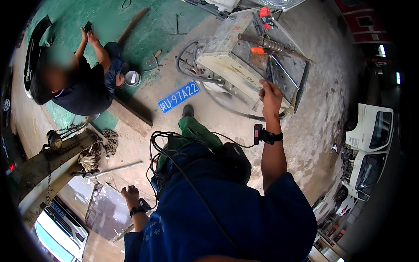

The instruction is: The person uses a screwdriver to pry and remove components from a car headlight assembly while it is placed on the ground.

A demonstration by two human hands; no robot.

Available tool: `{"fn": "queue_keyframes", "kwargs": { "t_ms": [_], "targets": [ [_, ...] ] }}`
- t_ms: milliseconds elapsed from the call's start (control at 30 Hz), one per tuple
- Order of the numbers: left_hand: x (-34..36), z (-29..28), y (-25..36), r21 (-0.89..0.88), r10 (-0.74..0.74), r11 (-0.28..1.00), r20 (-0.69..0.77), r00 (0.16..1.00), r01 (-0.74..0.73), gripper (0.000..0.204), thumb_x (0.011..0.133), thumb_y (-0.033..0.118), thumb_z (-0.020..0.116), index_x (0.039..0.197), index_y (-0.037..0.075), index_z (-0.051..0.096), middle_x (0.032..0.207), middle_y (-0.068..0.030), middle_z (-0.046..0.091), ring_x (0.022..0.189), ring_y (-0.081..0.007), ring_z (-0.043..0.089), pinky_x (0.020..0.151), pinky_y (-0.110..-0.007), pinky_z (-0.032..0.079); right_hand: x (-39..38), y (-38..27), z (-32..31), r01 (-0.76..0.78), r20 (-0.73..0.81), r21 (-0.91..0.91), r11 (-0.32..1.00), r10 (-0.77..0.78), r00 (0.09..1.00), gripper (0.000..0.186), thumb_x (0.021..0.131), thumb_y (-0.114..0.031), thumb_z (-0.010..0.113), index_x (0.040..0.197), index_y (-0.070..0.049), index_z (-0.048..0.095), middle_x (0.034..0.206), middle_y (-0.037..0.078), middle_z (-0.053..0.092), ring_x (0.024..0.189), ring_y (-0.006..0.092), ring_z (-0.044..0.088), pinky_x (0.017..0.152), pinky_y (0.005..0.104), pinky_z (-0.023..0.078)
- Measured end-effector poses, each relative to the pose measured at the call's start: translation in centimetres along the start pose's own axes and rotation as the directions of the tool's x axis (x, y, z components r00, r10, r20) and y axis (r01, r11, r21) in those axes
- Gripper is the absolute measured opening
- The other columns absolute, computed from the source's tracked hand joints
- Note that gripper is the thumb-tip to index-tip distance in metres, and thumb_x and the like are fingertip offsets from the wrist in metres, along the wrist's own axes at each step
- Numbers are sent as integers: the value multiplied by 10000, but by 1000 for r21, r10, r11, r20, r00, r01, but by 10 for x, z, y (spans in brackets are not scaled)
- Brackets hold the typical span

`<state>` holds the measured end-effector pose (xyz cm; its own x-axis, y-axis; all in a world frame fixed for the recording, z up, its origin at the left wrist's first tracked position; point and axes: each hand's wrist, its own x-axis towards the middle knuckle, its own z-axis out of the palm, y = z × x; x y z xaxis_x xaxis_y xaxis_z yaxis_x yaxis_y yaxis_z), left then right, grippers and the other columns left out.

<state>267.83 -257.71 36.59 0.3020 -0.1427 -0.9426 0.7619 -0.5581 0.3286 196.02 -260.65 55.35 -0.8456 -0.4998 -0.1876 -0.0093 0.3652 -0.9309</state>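
Observation:
My right hand (271, 97) is raised over the near edge of a cream metal cabinet (244, 72). Its fingers are curled together; what they hold, if anything, I cannot make out. On the cabinet's worn grey top lie a thick metal bar with a coil spring (273, 44), an orange-handled tool (258, 50), a long shiny rod (286, 72) and a red-and-black item (265, 18). My left hand (130, 195) hangs low on the left, fingers loosely apart and holding nothing, above a stained metal sheet (109, 209).
A blue licence plate (179, 97) lies on the floor before my foot, with a hose (227, 109) beside the cabinet. At left, a person (83, 87) sits near a metal can (132, 78). A beam with a chain hoist (54, 140) stands nearer. Black cables (174, 161) hang at my waist.

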Motion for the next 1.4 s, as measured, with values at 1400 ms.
{"fn": "queue_keyframes", "kwargs": {
  "t_ms": [1400],
  "targets": [
    [141,509,148,766,-259,637,109,960,85,159,884,217,530,924,75,589,880,-66,616,758,-224,603,622,-348,432,150,-20,197,307,282,-947,93,-216,935,61,847,-148,643,808,-119,679,646,73,589,576,275,589,515,376,474]
  ]
}}
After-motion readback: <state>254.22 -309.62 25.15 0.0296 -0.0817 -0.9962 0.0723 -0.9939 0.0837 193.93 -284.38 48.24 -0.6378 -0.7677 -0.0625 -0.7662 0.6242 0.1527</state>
